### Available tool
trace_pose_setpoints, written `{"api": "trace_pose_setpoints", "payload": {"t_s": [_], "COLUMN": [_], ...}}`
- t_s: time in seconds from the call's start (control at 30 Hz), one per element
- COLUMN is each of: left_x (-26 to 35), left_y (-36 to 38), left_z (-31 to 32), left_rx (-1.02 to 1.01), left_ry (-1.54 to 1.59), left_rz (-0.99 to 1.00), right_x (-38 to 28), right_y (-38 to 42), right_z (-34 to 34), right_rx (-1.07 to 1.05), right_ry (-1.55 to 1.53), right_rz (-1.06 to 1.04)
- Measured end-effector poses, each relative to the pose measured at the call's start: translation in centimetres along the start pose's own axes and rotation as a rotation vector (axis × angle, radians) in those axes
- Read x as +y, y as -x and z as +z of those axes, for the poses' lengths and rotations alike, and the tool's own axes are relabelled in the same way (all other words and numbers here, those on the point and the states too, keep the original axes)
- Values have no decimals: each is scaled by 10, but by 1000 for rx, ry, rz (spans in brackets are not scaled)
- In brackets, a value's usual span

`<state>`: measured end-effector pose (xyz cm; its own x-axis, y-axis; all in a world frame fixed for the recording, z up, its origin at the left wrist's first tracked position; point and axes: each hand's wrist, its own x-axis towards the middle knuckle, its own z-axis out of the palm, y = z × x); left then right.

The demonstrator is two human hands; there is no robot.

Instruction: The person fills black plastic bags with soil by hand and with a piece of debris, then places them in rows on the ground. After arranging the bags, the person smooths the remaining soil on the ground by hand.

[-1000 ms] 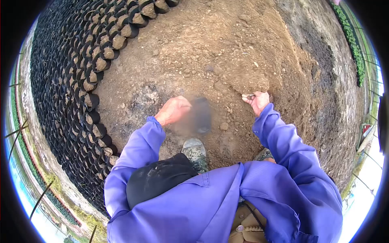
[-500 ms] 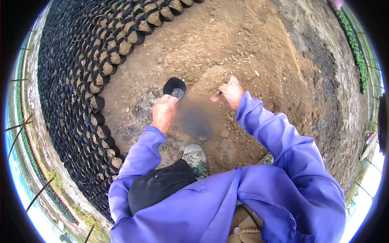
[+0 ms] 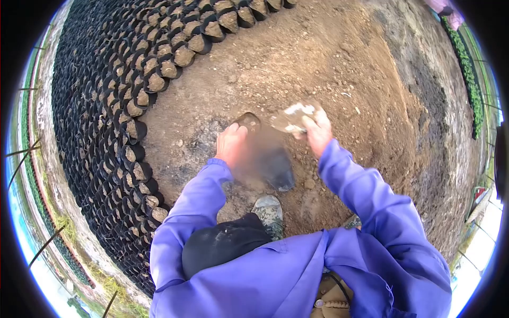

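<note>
My left hand (image 3: 231, 144) is closed on a small black plant bag (image 3: 248, 120), which stands upright with brown soil showing inside its rim. Just to the right of it, my right hand (image 3: 319, 132) grips a pale, shiny, scoop-like thing (image 3: 298, 112) with bright glare on it, smeared by motion. Loose brown soil (image 3: 339, 85) lies heaped beneath and beyond that hand. Between my forearms, a dark thing (image 3: 280, 172) rests on the ground, its upper part lost in a blur.
Dense rows of black bags filled with soil (image 3: 199, 43) stand along the left and far left. My camouflage shoe (image 3: 269, 212) is close below the dark thing. A person in pink (image 3: 453, 20) shows at the top right edge, near a strip of green plants (image 3: 463, 58).
The bag's opening, dark inside before, now shows brown soil near its rim. My right hand has turned, bringing the pale thing into glare. The whole view has shifted slightly.
</note>
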<state>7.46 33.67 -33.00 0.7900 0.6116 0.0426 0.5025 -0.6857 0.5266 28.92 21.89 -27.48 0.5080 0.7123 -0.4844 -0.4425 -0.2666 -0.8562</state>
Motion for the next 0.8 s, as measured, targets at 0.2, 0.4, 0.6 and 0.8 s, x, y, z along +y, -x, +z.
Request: {"api": "trace_pose_setpoints", "payload": {"t_s": [0.2, 0.4, 0.6, 0.8], "left_x": [-65, -221, -265, -73], "left_y": [21, 46, 37, -1], "left_z": [-35, -81, -95, -65], "left_rx": [341, 623, 343, 21], "left_ry": [55, -227, -630, 36], "left_rz": [-327, -623, -617, -246], "right_x": [26, 62, 62, 54], "right_y": [50, 47, -33, -10], "right_z": [-64, -125, -182, -153], "right_rx": [164, 237, 521, 442], "right_ry": [25, -552, -688, -553], "right_rz": [208, 427, 325, 161]}}
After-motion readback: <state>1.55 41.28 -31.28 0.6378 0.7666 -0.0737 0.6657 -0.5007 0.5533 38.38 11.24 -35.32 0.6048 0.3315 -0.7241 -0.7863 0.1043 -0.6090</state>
